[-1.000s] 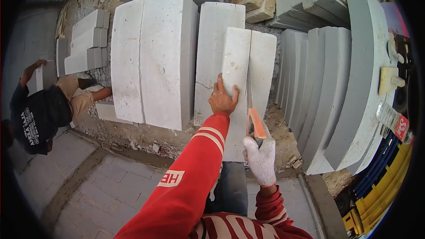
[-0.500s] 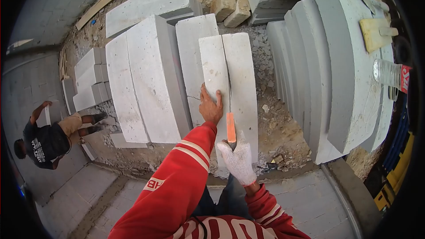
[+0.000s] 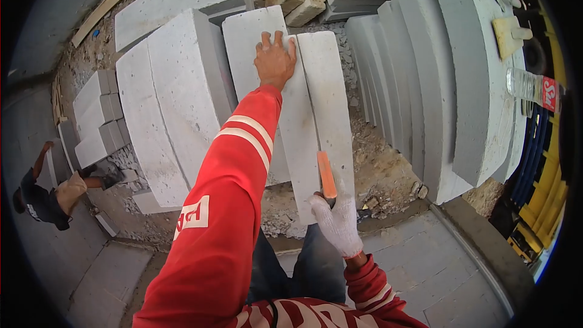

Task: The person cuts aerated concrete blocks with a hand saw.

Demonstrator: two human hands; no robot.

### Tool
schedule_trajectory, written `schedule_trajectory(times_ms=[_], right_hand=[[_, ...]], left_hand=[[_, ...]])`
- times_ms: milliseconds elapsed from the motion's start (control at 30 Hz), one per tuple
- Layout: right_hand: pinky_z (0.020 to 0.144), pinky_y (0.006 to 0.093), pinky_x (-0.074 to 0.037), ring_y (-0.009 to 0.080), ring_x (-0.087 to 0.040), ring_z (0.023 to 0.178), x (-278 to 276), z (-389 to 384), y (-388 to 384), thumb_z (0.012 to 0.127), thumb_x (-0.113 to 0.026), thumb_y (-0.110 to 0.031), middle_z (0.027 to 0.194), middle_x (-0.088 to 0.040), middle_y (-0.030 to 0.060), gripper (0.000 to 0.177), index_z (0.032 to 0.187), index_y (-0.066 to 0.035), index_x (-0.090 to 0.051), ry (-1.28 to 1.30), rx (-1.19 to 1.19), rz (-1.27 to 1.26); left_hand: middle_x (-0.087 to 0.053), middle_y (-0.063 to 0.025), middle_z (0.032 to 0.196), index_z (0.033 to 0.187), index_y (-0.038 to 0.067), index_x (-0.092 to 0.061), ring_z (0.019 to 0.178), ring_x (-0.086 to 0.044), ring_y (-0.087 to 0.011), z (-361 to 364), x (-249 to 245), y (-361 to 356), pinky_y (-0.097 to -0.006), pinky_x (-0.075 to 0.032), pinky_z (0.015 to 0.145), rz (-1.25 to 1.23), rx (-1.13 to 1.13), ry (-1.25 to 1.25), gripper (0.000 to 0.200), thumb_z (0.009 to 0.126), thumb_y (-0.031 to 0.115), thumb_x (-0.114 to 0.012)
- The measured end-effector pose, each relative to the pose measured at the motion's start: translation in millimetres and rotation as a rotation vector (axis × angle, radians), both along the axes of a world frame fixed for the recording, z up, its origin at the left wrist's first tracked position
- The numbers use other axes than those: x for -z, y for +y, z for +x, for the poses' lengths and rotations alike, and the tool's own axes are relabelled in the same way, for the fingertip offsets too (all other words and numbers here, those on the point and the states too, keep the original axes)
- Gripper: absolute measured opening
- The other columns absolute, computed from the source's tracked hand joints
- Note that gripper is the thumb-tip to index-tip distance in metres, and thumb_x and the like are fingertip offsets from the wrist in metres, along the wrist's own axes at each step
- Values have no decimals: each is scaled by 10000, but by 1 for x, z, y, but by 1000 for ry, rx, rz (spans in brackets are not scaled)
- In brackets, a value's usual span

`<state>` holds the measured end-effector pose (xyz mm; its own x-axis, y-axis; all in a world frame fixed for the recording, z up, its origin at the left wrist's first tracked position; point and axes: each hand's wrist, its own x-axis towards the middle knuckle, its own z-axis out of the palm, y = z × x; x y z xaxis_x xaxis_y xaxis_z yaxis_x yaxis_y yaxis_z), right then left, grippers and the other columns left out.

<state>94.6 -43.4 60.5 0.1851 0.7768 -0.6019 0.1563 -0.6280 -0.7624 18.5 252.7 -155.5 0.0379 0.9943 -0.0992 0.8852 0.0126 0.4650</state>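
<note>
My bare left hand reaches to the far end of a narrow pale grey block. Its fingers are apart, with the hand over the block's left edge and the wider block beside it. In a white knit glove, my right hand is closed around the dark end of an orange hand tool, whose exact kind I cannot tell. That orange length points away from me over a second narrow block. A thin dark line runs between the two narrow blocks.
Large blocks lie to the left, and a row of tilted slabs stands right. A plastic bottle and a yellowish float rest on the right slab. Rubble covers the ground. Another person bends at far left.
My left hand has slid forward along the narrow block to its far end. The right hand, still holding the orange tool, has shifted slightly toward me and right. The view has shifted too.
</note>
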Motion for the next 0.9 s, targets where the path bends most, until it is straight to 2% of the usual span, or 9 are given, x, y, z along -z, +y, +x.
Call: schedule_trajectory(times_ms=[33, 233, 467, 567, 633, 733, 767, 833, 900], right_hand=[[724, 363, -541, 263, -667, 772, -11, 11, -5, 912, -752, -169, 892, -683, 190, 691, 1445, 126, -426, 1, -6, -74], [744, 304, -532, 152, -626, 800, -75, 40, 35, 910, -705, -102, 910, -687, 110, 523, 1380, 70, -554, 42, 63, -288], [572, 335, -479, 173, -557, 571, 56, 21, 154, 922, -702, -156, 706, -636, 75, 447, 1294, 68, -593, 13, 50, -200], [638, 325, -513, 162, -599, 660, 19, 31, 123, 926, -698, -155, 794, -691, 96, 486, 1350, 50, -578, -42, -79, -264], [601, 259, -476, 83, -535, 631, -12, 36, 56, 856, -642, -80, 804, -624, 13, 504, 1347, 27, -610, 44, 115, -128], [627, 245, -468, 69, -520, 673, -37, 37, 42, 833, -601, -59, 864, -640, 16, 604, 1434, 6, -575, -20, 45, -194], [589, 254, -462, 71, -508, 630, -20, 28, 54, 853, -632, -71, 781, -624, 20, 466, 1309, 27, -629, -88, 101, -18], [666, 341, -530, 152, -620, 701, 21, 38, 106, 915, -703, -142, 826, -697, 157, 573, 1428, 50, -533, -22, -56, -350], [616, 369, -509, 173, -625, 661, 47, 37, 150, 910, -705, -144, 771, -668, 180, 548, 1395, 56, -547, 35, -47, -296]], left_hand=[[-544, -143, 1289, 1238, 107, -651, 1129, -636, -407, 3, 2, -1, -552, -577, 856, 86, -28, 22, 405, 1016, 434, -558], [-524, -146, 1284, 1238, 98, -640, 1227, -567, -411, 5, -2, 0, -588, -566, 847, -7, -64, -23, 401, 994, 408, -569], [-531, -146, 1245, 1221, 94, -649, 1242, -556, -400, 5, -6, 10, -576, -566, 851, -15, -73, -3, 387, 978, 389, -585], [-529, -145, 1245, 1206, 89, -654, 1231, -554, -395, 6, -9, 1, -559, -564, 856, -52, -74, -4, 383, 966, 382, -595], [-528, -145, 1246, 1209, 89, -653, 1231, -553, -395, 7, -5, 9, -560, -562, 858, -33, -69, 4, 383, 967, 380, -595], [-525, -141, 1247, 1218, 90, -650, 1240, -549, -391, 7, -9, 4, -561, -557, 870, -56, -63, 0, 393, 968, 388, -593], [-523, -142, 1251, 1221, 91, -650, 1249, -546, -392, 7, -8, 6, -562, -558, 868, -68, -68, 5, 406, 964, 400, -598], [-520, -143, 1255, 1225, 92, -649, 1257, -544, -392, 6, -8, -7, -563, -560, 866, -102, -62, 14, 419, 960, 413, -603], [-537, -137, 1235, 1238, 93, -653, 1196, -596, -370, 6, -9, 1, -530, -571, 859, -27, -48, 73, 478, 951, 474, -626]])
